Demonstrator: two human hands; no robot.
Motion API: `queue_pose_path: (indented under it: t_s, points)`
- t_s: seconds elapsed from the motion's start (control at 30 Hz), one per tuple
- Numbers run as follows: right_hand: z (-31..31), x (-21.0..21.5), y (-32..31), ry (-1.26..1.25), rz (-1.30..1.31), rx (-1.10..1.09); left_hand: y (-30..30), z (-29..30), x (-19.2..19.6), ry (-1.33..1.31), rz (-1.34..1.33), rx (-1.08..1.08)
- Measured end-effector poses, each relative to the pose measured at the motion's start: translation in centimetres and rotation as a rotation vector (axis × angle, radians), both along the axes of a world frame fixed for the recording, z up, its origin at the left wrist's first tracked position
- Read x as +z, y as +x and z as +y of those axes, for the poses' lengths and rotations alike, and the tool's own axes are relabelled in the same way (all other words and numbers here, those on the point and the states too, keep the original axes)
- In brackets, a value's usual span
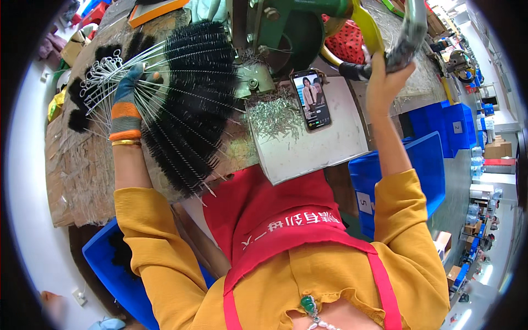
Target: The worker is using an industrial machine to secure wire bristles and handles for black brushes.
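Observation:
My left hand [130, 102], in a grey and orange work glove, is closed around the wire stems of a fanned bunch of black-bristled wire brushes [192, 99]. Their looped ends stick out on the far left side of the glove. Bare, my right hand [385, 82] is wrapped round the lower end of a lever [410, 41] at the upper right. Between my hands stands a green hand press [291, 30]. The brush tips reach close to its metal block [256, 82]; whether one lies in it I cannot make out.
A phone [311, 102] lies on a white board [335, 143] beside a heap of short metal clippings [275, 118]. Blue bins [423, 165] stand at the right, another blue bin [110, 269] at lower left. An orange box [157, 11] sits at the back of the worn bench [71, 176].

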State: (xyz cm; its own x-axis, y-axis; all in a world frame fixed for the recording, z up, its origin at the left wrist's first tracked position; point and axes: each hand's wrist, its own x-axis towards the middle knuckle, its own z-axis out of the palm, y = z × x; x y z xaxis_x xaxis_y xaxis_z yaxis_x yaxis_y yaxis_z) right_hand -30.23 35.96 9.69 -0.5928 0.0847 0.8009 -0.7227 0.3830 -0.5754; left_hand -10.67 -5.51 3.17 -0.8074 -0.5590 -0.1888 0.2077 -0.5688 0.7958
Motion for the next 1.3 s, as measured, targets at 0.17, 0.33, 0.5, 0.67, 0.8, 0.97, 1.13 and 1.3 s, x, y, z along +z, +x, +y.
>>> queue_pose_path:
  t_s: [0.17, 0.33, 0.5, 0.67, 0.8, 0.97, 1.13, 1.3]
  points:
    - [1.7, 6.1, -2.5, 0.237, -0.078, 0.039, 0.7, -1.8, -2.2, 0.187, 0.131, -0.103]
    - [-0.7, 11.5, -2.6, 0.381, 0.178, -0.093, 1.0, -0.6, -2.4, 0.187, 0.134, 0.06]
    - [-1.9, 15.9, -3.6, 0.489, -0.172, -0.008, 0.6, 0.4, -1.3, 0.297, 0.089, 0.096]
    - [-3.4, 18.5, -4.4, 0.666, -0.253, -0.075, 0.5, 1.2, -0.9, 0.243, 0.086, 0.125]
    - [-4.2, 19.3, -5.9, 0.668, -0.258, -0.049, -0.3, 1.3, -0.6, 0.313, 0.112, 0.05]
    - [-4.2, 20.0, -9.0, 0.904, -0.118, 0.054, -1.1, 1.7, -0.1, 0.276, 0.023, 0.083]
    - [-4.2, 19.9, -12.0, 1.139, 0.319, 0.211, -1.2, 2.0, 0.2, 0.238, 0.01, 0.141]
    - [-3.4, 18.9, -9.3, 0.737, -0.015, 0.159, -1.2, 1.8, -0.2, 0.199, 0.048, 0.107]
